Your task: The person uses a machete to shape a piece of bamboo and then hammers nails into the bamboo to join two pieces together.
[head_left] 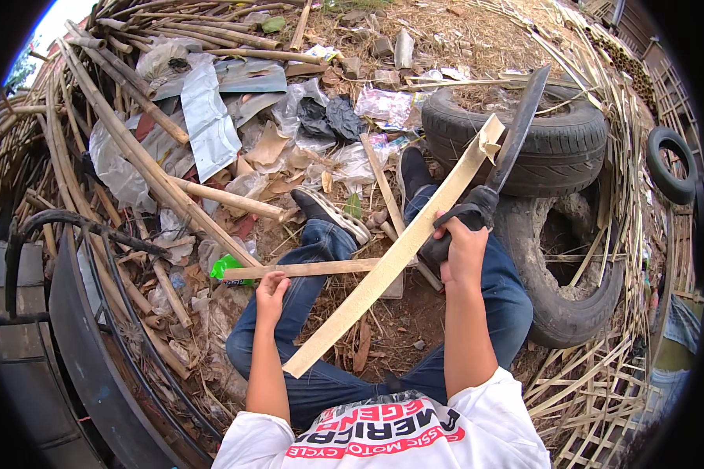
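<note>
My right hand is wrapped round the black handle of a machete, whose dark blade points up and away to the right. A long pale bamboo strip slants across my lap beside this hand; its far end is split and curled close to the blade. Under it passes a narrower bamboo slat, lying roughly crosswise. My left hand has its fingers curled together at the slat's near edge. What those fingers hold, if anything, I cannot make out.
Two worn tyres lie on my right, with split bamboo strips beside them. Bamboo poles are heaped at the left, near a black curved panel. Plastic litter covers the ground beyond my feet.
</note>
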The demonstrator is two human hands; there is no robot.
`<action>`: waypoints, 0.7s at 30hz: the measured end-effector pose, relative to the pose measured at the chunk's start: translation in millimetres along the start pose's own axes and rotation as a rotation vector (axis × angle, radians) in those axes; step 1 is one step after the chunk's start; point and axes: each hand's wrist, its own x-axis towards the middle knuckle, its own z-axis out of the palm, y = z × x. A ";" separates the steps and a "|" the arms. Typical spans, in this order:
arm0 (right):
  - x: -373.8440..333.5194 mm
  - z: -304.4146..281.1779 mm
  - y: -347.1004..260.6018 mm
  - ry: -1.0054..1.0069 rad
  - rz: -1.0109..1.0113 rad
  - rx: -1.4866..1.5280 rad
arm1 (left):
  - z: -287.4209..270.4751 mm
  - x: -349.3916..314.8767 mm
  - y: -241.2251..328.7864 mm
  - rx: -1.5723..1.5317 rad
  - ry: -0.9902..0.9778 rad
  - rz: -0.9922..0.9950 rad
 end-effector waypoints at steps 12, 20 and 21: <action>-39.8 4.6 -4.4 -0.123 -0.066 -0.299 | 149.8 -20.3 158.5 -0.222 -1.176 -0.516; -26.2 -42.9 -42.9 -0.318 -0.537 -0.928 | 137.4 -13.9 145.1 -0.563 -1.130 -0.651; -23.8 -50.3 -47.6 -0.365 -0.604 -1.041 | 137.6 -18.2 147.9 -0.567 -1.144 -0.663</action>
